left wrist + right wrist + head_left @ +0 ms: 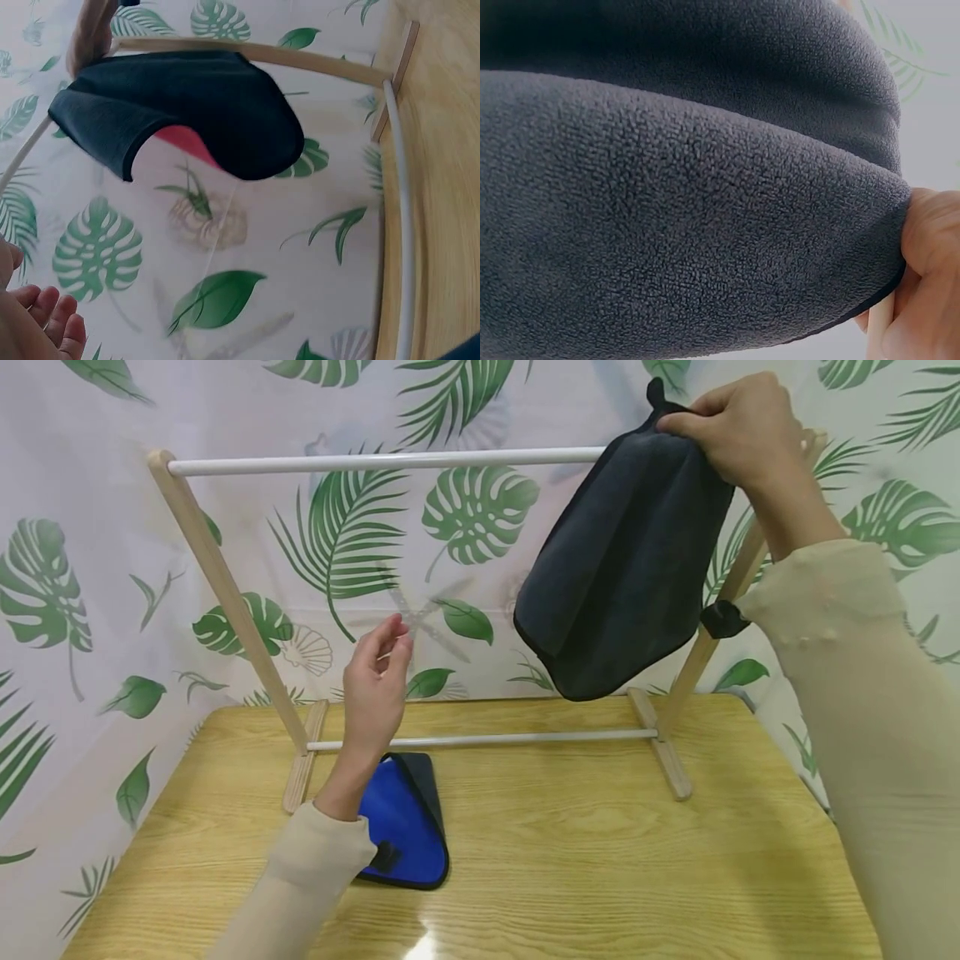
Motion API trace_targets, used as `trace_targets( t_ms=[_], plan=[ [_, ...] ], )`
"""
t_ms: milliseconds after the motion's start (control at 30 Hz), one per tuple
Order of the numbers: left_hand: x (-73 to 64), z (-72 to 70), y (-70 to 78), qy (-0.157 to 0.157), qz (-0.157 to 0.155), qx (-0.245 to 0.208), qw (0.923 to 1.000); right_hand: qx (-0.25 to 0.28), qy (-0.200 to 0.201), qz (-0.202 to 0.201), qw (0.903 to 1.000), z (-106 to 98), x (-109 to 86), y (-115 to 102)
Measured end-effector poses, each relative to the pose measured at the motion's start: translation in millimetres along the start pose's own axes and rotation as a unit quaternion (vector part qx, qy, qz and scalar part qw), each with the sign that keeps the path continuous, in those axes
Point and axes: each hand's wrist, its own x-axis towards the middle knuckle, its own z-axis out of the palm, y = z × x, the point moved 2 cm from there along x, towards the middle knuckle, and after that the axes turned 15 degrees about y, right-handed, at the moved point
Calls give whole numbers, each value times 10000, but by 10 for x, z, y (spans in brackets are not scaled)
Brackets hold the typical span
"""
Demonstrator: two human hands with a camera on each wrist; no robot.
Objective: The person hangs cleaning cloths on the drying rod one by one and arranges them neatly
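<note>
My right hand (750,431) pinches the top edge of a dark grey towel (630,568) with black trim, close to its small black loop. From there the towel hangs down in front of the white upper rail (390,462) of a wooden rack. A bit of its red underside (187,142) shows in the left wrist view. In the right wrist view the plush grey cloth fills most of the picture. My left hand (377,681) is raised before the rack, fingers loosely bent, holding nothing. Below it, partly hidden by the left forearm, lies a folded blue and grey towel (405,827).
The rack has slanted wooden posts (225,585), wooden feet (667,768) and a white lower bar (480,739). It stands at the back of a wood-grain table (585,868). A leaf-patterned sheet (480,527) hangs behind it.
</note>
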Motion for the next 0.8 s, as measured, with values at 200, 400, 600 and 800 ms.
trace_targets(
  t_ms=[200,400,600,800],
  plan=[
    [-126,294,-28,-444,-260,-282,9983,26,43,3,10000,5,-7,-5],
    [-236,553,-27,-808,-552,-353,9946,51,101,-12,9999,10,-7,10],
    [-298,791,-43,-987,-634,-339,9925,-93,127,-46,9999,8,-2,20],
    [-321,961,-105,-1053,-702,-279,9916,-212,153,-138,9996,13,6,18]
  ],
)
